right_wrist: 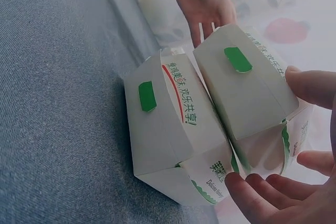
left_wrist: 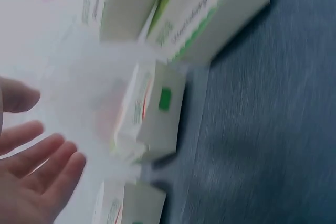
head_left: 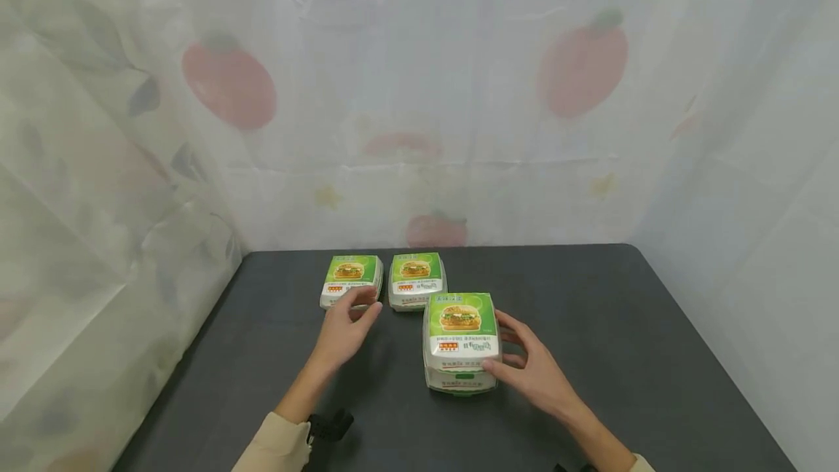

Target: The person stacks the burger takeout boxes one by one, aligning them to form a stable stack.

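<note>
The right hand (head_left: 534, 370), loosely spread, rests its thumb and fingertips against the right side of two stacked burger boxes (head_left: 461, 344), near the middle of the counter (head_left: 570, 297). The left hand (head_left: 344, 330), empty with fingers parted, hovers left of the stack. Beyond, two more boxes (head_left: 416, 275) sit side by side at the far edge, before a fruit-printed curtain (head_left: 485, 93).

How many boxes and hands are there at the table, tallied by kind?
Boxes: 4 (upper front box, lower front box, back left box, back right box)
Hands: 2 (left hand, right hand)
Total: 6
</note>
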The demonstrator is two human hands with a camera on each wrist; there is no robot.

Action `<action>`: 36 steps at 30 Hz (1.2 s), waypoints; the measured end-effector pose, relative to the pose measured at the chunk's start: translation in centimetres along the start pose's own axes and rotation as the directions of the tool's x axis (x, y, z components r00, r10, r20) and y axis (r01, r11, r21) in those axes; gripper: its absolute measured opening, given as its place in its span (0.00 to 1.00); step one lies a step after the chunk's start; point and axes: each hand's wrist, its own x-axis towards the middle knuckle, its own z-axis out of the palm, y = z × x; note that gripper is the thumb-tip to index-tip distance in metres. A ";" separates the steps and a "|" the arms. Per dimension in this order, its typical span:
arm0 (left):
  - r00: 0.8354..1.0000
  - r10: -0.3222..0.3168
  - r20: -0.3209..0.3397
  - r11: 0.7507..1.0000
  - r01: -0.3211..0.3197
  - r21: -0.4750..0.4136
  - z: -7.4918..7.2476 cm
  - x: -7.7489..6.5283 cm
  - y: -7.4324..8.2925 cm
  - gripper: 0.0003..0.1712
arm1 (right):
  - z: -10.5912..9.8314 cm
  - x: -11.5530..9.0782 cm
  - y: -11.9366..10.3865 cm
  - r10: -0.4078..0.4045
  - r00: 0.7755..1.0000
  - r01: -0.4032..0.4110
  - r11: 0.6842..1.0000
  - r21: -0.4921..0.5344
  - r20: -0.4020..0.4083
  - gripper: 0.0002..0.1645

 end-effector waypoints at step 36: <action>0.961 -0.267 0.069 0.955 0.254 0.153 -3.9 5.5 -9.7 0.60 | -0.2 0.1 -0.3 -0.012 1.000 0.012 0.999 -0.029 0.000 0.49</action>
